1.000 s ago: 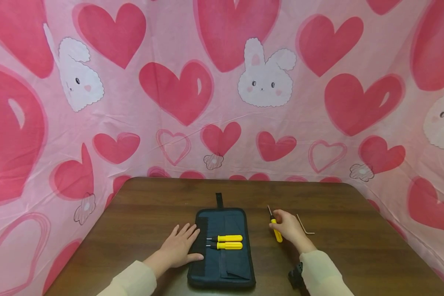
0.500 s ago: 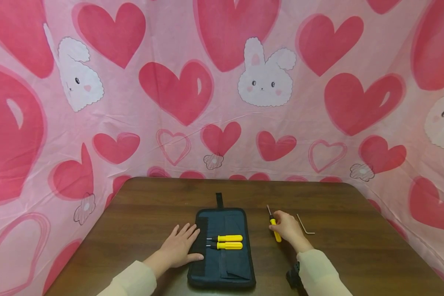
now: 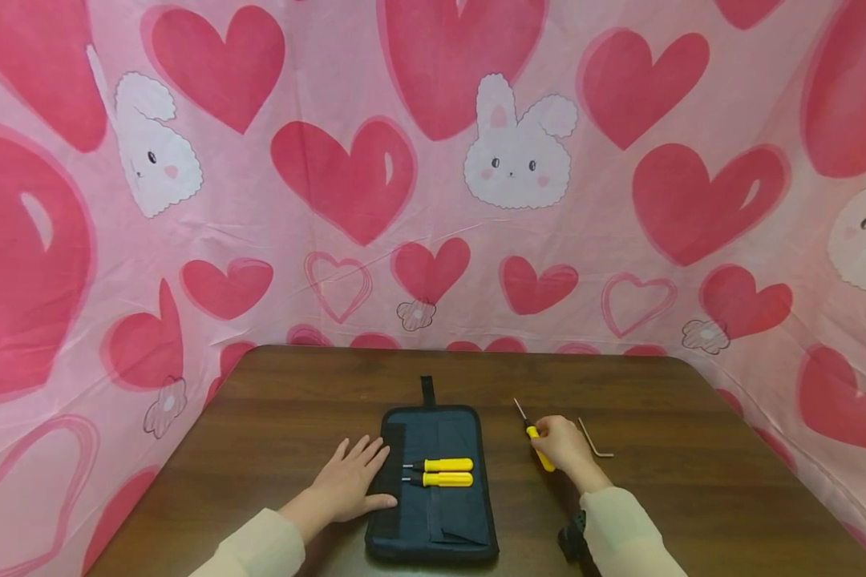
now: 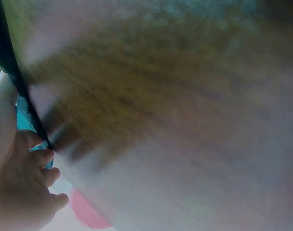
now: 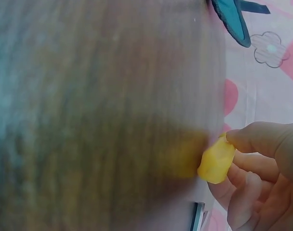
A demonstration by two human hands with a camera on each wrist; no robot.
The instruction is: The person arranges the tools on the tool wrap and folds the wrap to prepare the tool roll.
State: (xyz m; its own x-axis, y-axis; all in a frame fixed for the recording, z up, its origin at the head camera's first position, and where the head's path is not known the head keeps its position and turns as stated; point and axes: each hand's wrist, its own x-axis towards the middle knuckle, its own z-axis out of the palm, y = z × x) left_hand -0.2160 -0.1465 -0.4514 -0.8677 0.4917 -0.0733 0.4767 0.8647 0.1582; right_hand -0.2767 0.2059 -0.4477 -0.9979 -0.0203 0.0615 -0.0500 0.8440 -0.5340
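Note:
A dark tool pouch (image 3: pixel 458 433) lies unfolded on the table. Two yellow-handled screwdrivers (image 3: pixel 451 465) lie across its middle, their shafts pointing left into the pouch's strip. Spread fingers of my left hand (image 3: pixel 342 486) rest on the pouch's left edge, and the left wrist view shows that hand (image 4: pixel 21 187) along the dark edge. Right of the pouch, my right hand (image 3: pixel 564 443) pinches another screwdriver (image 3: pixel 544 460) by its yellow handle, thumb on one side. Its thin shaft points away and left. Up close, the right wrist view shows the handle's butt (image 5: pixel 218 161).
An L-shaped hex key (image 3: pixel 593 445) lies on the wooden table (image 3: pixel 657 401) just right of my right hand. The pouch's black strap (image 3: pixel 427 391) extends toward the back. A pink heart-and-rabbit cloth (image 3: pixel 433 192) hangs behind and at both sides.
The screwdriver in my right hand has turned, its tip swinging slightly left and its handle end slightly right. My left hand and the pouch have stayed still.

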